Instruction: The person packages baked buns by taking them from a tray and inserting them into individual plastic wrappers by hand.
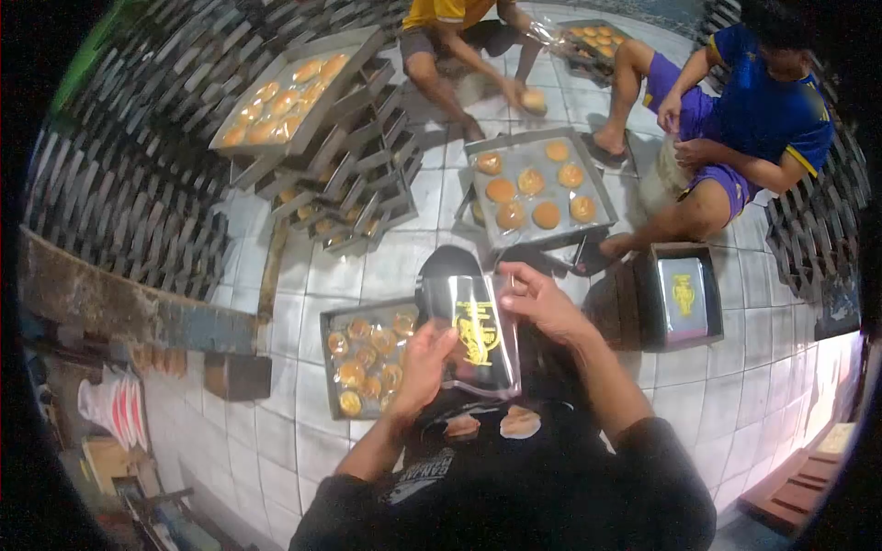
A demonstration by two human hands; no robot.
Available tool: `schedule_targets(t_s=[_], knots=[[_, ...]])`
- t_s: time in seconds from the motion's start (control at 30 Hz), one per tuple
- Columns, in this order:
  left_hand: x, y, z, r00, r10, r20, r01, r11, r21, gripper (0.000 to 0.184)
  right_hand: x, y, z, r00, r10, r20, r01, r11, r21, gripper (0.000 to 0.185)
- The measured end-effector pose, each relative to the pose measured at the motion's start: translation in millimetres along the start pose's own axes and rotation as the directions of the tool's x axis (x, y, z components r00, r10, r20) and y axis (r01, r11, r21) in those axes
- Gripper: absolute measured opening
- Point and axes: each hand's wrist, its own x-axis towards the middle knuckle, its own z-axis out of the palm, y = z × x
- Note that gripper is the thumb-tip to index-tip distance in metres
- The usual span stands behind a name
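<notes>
A clear plastic bag with yellow print (473, 338) is stretched between my two hands above my lap. My left hand (424, 365) grips its left side, thumb on top. At the upper right corner, my right hand (544, 305) pinches the bag's edge between thumb and fingers. No bun shows inside the bag. Left of my lap sits a tray of wrapped buns (333, 372). Ahead of me, another tray (599, 197) bears several round buns, some shiny as if wrapped. To my right, a box (715, 317) contains a stack of similar printed bags (683, 298).
A tall stack of trays (363, 174) stands at the front left, buns in its top tray. A person in a yellow shirt (450, 14) holds a bun. Another person in a blue shirt (772, 92) sits at the right. White tiles (367, 266) cover the floor.
</notes>
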Motion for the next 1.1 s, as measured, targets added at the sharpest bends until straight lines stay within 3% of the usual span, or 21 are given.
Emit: schedule_targets(t_s=[0.03, 0.07, 0.1, 0.13, 0.17, 0.2, 0.23, 0.33, 0.43, 0.5, 0.57, 0.6, 0.63, 0.73, 0.77, 0.83, 0.87, 0.9, 0.97, 1.03, 1.1], knots=[[-7.7, 2.9, 6.2, 0.999, -0.042, 0.013, 0.043, 0.995, -0.086, 0.036, -3.8, -3.1, -1.7, 0.996, 0.086, 0.017, -0.082, 0.979, -0.186, 0.051], [-8.5, -11.5, 6.8, 0.968, 0.246, -0.057, -0.238, 0.964, 0.122, 0.044, -6.7, 2.8, 0.3, 0.994, 0.107, 0.013, -0.099, 0.957, -0.272, 0.050], [-13.6, -9.5, 8.4, 0.968, 0.238, -0.080, -0.229, 0.967, 0.107, 0.044, -8.1, 11.1, 1.0, 0.991, 0.131, 0.012, -0.118, 0.924, -0.363, 0.049], [-17.3, -1.0, 5.7, 0.888, 0.458, 0.032, -0.390, 0.716, 0.579, 0.050, -11.4, 23.3, -1.3, 0.987, 0.158, 0.030, -0.135, 0.914, -0.382, 0.049], [-18.8, 4.3, -0.7, 0.794, 0.564, 0.228, -0.424, 0.244, 0.872, 0.057, -14.9, 38.7, -3.2, 0.999, -0.046, -0.015, 0.026, 0.763, -0.646, 0.050], [-14.3, -6.2, -13.7, 0.715, 0.526, 0.460, -0.545, 0.008, 0.838, 0.052, -19.0, 48.4, -2.5, 0.966, -0.258, 0.024, 0.157, 0.509, -0.846, 0.051], [-17.9, -19.0, -14.8, 0.793, 0.484, 0.370, -0.414, -0.017, 0.910, 0.043, -26.3, 50.5, 0.8, 0.955, -0.296, 0.032, 0.187, 0.511, -0.839, 0.055], [-23.3, -22.5, -17.5, 0.749, 0.555, 0.362, -0.464, 0.050, 0.884, 0.035, -39.8, 34.1, 14.3, 0.874, -0.455, 0.172, 0.337, 0.310, -0.889, 0.065], [-16.9, -26.8, -24.8, 0.710, 0.563, 0.422, -0.524, 0.022, 0.852, 0.032, -47.8, 16.1, 23.8, 0.845, -0.452, 0.285, 0.406, 0.196, -0.893, 0.067], [-15.1, -25.1, -26.9, 0.727, 0.520, 0.448, -0.562, 0.076, 0.824, 0.038, -46.7, 13.3, 29.0, 0.881, -0.403, 0.249, 0.363, 0.236, -0.901, 0.071], [-12.6, -27.3, -22.9, 0.888, 0.451, 0.093, -0.356, 0.544, 0.760, 0.052, -38.5, 23.7, 23.4, 0.916, -0.320, 0.243, 0.322, 0.224, -0.920, 0.072], [-3.1, -26.5, -35.1, 0.875, 0.423, 0.236, -0.406, 0.376, 0.833, 0.064, -34.4, 29.9, 24.0, 0.901, -0.357, 0.247, 0.298, 0.096, -0.950, 0.072], [-4.4, -29.8, -36.2, 0.878, 0.424, 0.222, -0.397, 0.385, 0.833, 0.064, -31.4, 31.3, 23.8, 0.903, -0.346, 0.256, 0.305, 0.093, -0.948, 0.072], [-17.7, -41.6, -28.6, 0.909, 0.368, -0.197, -0.195, 0.792, 0.578, 0.061, -25.9, 33.1, 39.0, 0.877, -0.451, 0.167, 0.273, 0.181, -0.945, 0.059], [-18.9, -44.4, -32.5, 0.907, 0.365, -0.211, -0.186, 0.796, 0.576, 0.061, -24.1, 36.5, 44.5, 0.879, -0.443, 0.177, 0.281, 0.181, -0.942, 0.059], [-26.2, -46.7, -37.8, 0.904, 0.379, -0.196, -0.141, 0.700, 0.701, 0.030, -23.0, 42.6, 59.4, 0.933, -0.180, 0.313, 0.351, 0.260, -0.899, 0.053], [-29.7, -47.6, -36.5, 0.887, 0.430, -0.168, -0.197, 0.681, 0.705, 0.020, -17.0, 46.5, 70.9, 0.875, -0.218, 0.432, 0.481, 0.293, -0.826, 0.051], [-33.9, -43.4, -36.1, 0.902, 0.413, -0.125, -0.189, 0.637, 0.747, 0.024, -16.6, 50.1, 79.9, 0.916, -0.066, 0.396, 0.390, 0.374, -0.841, 0.046], [-35.2, -45.2, -36.6, 0.863, 0.492, -0.113, -0.240, 0.597, 0.766, 0.026, -5.6, 79.1, 86.3, 0.868, -0.217, 0.446, 0.493, 0.271, -0.827, 0.041], [-31.7, -50.4, -38.7, 0.870, 0.463, -0.170, -0.206, 0.653, 0.729, 0.027, 0.1, 94.9, 78.6, 0.907, -0.161, 0.390, 0.422, 0.378, -0.824, 0.038], [-30.6, -54.3, -41.6, 0.885, 0.426, -0.186, -0.196, 0.705, 0.682, 0.028, -3.5, 86.6, 77.7, 0.915, -0.113, 0.386, 0.401, 0.339, -0.851, 0.033]])
